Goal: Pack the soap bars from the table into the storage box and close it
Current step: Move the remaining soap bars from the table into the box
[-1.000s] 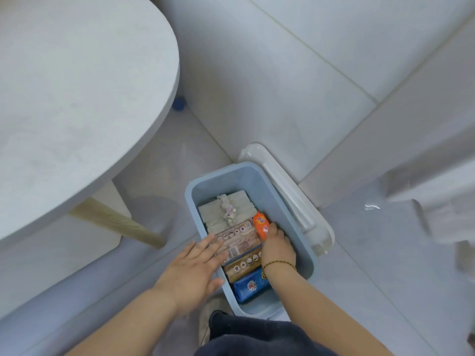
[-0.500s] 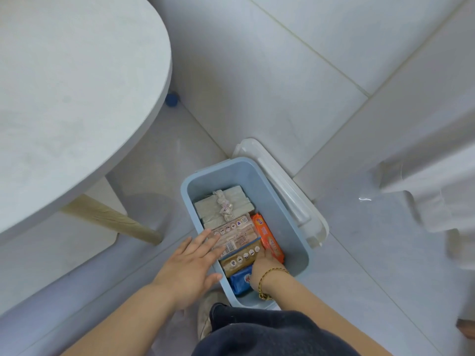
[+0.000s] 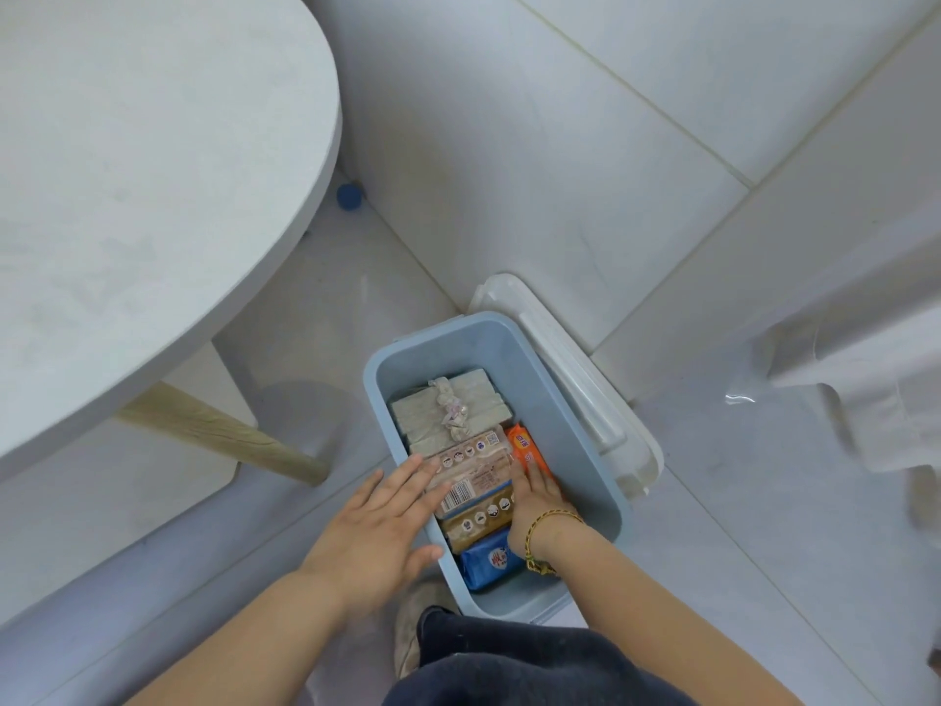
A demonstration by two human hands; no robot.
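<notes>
A light blue storage box (image 3: 585, 450) stands open on the floor with several wrapped soap bars inside: a pale tied bundle (image 3: 450, 410) at the far end, a clear-wrapped bar with a barcode (image 3: 471, 468), a brown bar (image 3: 476, 522), a blue bar (image 3: 491, 560) and an orange bar (image 3: 524, 443) along the right. My left hand (image 3: 379, 527) lies flat over the box's left rim, fingers straight on the clear-wrapped bar. My right hand (image 3: 537, 496) is inside the box, fingers on the orange bar. The white lid (image 3: 585, 394) leans between box and wall.
A round white table (image 3: 127, 196) on a wooden leg (image 3: 219, 435) overhangs the floor to the left. A small blue cap (image 3: 350, 196) lies by the tiled wall. A white garment (image 3: 865, 369) hangs at right. My dark trouser leg (image 3: 509, 664) and a shoe (image 3: 412, 624) are below.
My right hand has slid forward from the near end of the box up onto the orange bar. My left hand has stayed on the rim and the clear-wrapped bar.
</notes>
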